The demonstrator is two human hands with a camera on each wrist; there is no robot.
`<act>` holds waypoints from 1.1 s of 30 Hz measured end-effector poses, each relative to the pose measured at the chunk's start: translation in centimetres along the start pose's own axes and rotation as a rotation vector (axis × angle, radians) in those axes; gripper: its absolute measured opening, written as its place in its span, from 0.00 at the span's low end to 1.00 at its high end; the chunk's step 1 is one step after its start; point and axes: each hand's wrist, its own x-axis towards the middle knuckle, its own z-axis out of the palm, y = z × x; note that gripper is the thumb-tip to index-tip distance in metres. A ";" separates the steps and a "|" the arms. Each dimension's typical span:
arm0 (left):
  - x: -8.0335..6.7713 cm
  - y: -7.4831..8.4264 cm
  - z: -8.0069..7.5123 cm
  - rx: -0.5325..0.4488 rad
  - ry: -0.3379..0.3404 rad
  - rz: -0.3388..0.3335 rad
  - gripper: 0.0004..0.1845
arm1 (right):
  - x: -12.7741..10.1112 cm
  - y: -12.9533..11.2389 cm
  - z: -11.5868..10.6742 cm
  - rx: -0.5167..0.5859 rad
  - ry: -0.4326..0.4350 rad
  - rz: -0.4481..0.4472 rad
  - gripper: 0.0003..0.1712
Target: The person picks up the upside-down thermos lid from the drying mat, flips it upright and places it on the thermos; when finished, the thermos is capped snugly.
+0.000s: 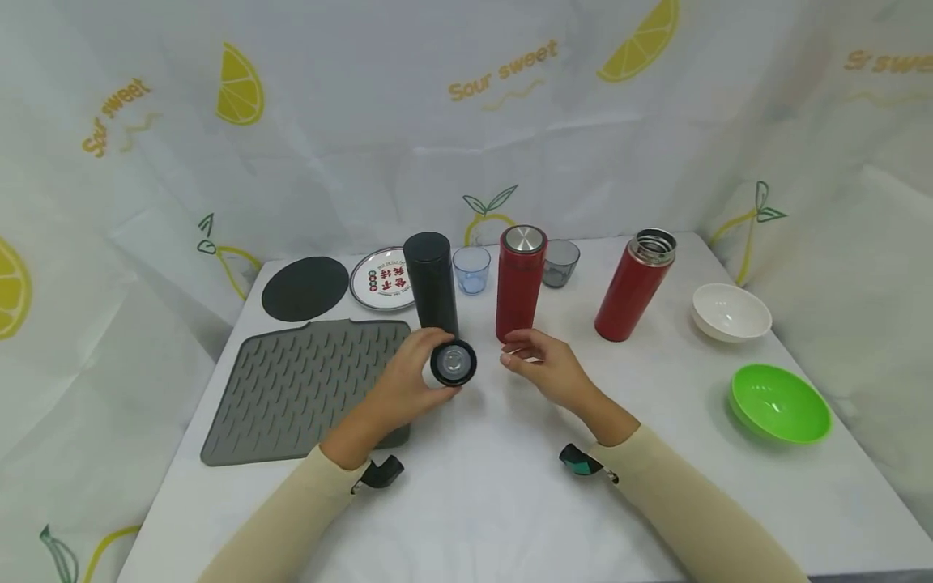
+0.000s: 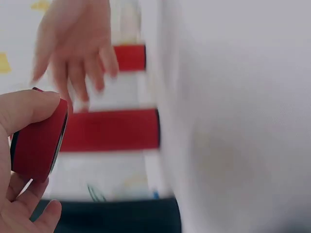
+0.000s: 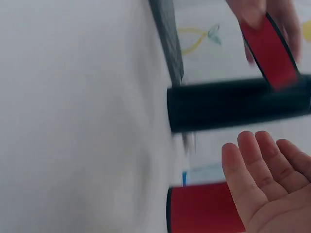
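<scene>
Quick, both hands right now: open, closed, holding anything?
Left hand: fingers curled round the red flask lid.
Right hand: open, holding nothing.

White table (image 1: 510, 502) bears a grey ridged mat (image 1: 291, 389) at near left. Far left: black round mat (image 1: 304, 287), printed metal plate (image 1: 379, 279) beside it. Far centre: clear blue cup (image 1: 471, 269) and grey cup (image 1: 560, 262). Right: open red flask (image 1: 632, 287), white bowl (image 1: 730, 312), green bowl (image 1: 778, 403) nearer. Lemon-print sheet (image 1: 466, 121) behind.
</scene>
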 end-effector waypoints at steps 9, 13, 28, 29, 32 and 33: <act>2.9 2.5 3.3 0.008 -0.011 0.232 0.36 | -0.6 -0.9 1.6 0.127 0.006 -0.080 0.29; 3.1 3.0 3.5 -0.227 -0.114 -0.056 0.40 | -0.8 -0.6 1.1 0.117 0.053 -0.063 0.29; 7.5 5.1 6.0 -1.177 -0.202 -0.757 0.24 | -2.2 0.2 -2.1 -0.092 0.290 -0.424 0.28; 7.8 5.4 6.2 -1.178 -0.188 -0.749 0.24 | -2.5 -0.1 -2.8 -0.078 0.310 -0.461 0.28; 9.0 6.5 6.5 -1.175 -0.164 -0.721 0.26 | -3.1 -1.4 -5.2 0.009 0.449 -0.574 0.28; 9.6 7.0 6.5 -1.171 -0.160 -0.705 0.27 | -3.1 -1.7 -6.2 0.030 0.523 -0.607 0.29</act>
